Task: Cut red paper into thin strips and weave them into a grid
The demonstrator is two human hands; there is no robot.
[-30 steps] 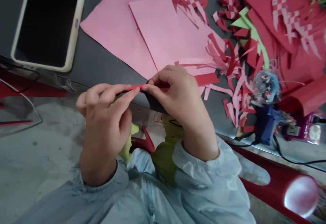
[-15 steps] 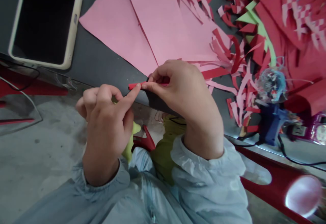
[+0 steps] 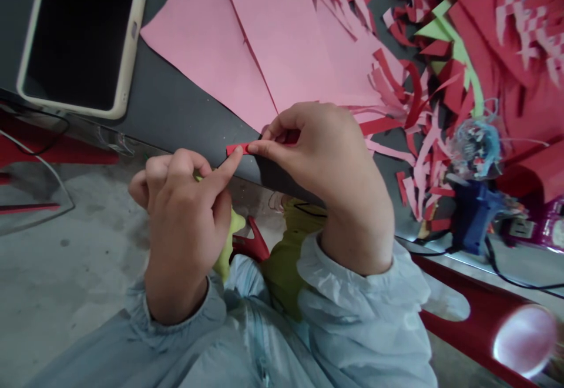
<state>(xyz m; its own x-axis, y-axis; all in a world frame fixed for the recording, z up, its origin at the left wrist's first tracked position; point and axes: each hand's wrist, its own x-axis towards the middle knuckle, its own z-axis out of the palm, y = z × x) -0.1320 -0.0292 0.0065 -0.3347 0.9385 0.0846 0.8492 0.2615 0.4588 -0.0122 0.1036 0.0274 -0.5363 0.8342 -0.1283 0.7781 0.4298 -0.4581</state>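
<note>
My right hand pinches a narrow red paper strip between thumb and fingers, just over the near edge of the dark table. Only the strip's short left end shows; the rest is hidden inside the hand. My left hand is curled, its forefinger stretched up so the tip presses against the strip's free end. Both wrists wear pale blue sleeves.
Pink paper sheets lie on the table behind my hands. Red and pink scraps and woven pieces pile up at right. A blue glue gun stands at the table's edge, a tablet at far left.
My left hand has let go of the strip and curled up, leaving only the forefinger tip on its end. The visible part of the strip has got shorter. My right hand has barely moved.
</note>
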